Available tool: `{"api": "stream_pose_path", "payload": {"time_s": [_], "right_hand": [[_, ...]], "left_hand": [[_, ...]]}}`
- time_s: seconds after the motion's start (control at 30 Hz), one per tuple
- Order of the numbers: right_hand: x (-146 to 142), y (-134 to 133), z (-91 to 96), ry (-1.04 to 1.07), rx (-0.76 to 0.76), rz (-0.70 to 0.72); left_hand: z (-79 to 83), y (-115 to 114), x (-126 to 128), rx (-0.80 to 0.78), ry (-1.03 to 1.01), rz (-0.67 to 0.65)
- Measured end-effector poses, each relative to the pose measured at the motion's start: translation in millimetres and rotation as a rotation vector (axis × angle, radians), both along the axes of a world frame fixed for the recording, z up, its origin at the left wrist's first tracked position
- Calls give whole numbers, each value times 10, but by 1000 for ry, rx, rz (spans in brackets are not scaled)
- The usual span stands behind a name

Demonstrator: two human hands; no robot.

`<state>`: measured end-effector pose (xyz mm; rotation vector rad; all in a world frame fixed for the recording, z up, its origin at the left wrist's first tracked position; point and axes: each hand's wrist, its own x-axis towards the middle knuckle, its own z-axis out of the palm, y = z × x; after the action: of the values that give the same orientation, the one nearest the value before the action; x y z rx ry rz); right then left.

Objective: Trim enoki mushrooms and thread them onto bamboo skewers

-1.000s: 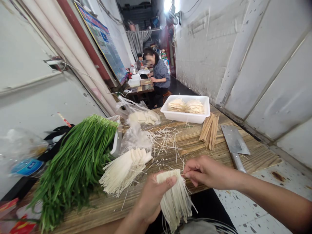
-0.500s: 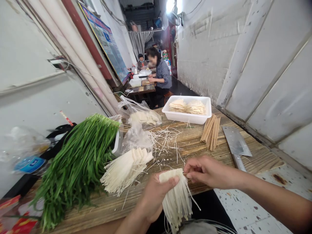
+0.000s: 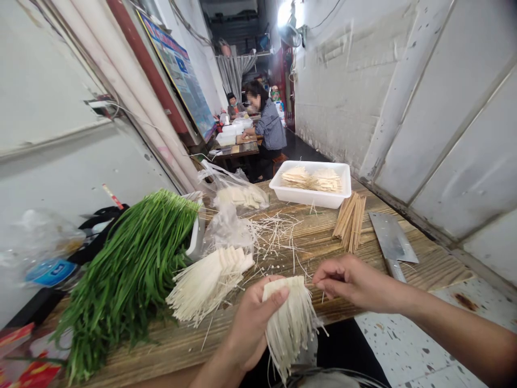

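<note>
My left hand (image 3: pixel 258 318) is closed around a flat bunch of enoki mushrooms (image 3: pixel 288 323), thumb across its front. The cut base is at the top, and the thin stems hang down over the table's near edge. Just right of the bunch, my right hand (image 3: pixel 343 280) is pinched, apart from it. A thin pale enoki strand (image 3: pixel 323 296) sticks out below those fingertips. On the table to the left lies a pile of enoki bunches (image 3: pixel 212 280). Loose enoki strands (image 3: pixel 278 229) are scattered behind my hands.
Green chives (image 3: pixel 133 269) are heaped on the left. Farther back are a plastic bag (image 3: pixel 238 194) and a white tray (image 3: pixel 311 197) of skewered food. Wooden skewers (image 3: pixel 351 221) and a cleaver (image 3: pixel 391 237) lie on the right. A person (image 3: pixel 270 124) works at another table.
My right hand has moved slightly right, away from the bunch's edge, with a thin strand below its fingers. My left hand keeps its grip on the enoki.
</note>
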<state>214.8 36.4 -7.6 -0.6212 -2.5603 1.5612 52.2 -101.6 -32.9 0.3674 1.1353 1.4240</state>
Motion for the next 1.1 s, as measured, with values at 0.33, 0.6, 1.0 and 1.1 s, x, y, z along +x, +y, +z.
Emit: {"api": "stream_pose_path", "payload": {"time_s": [0.33, 0.6, 1.0, 1.1], "right_hand": [[20, -5, 24, 24, -12, -7], [41, 3, 15, 30, -25, 23], [15, -43, 36, 29, -53, -9], [-3, -37, 30, 30, -87, 8]], "left_hand": [[14, -12, 36, -4, 121, 20], [3, -14, 46, 23, 146, -5], [-19, -32, 74, 2, 167, 17], [-25, -33, 78, -14, 162, 25]]}}
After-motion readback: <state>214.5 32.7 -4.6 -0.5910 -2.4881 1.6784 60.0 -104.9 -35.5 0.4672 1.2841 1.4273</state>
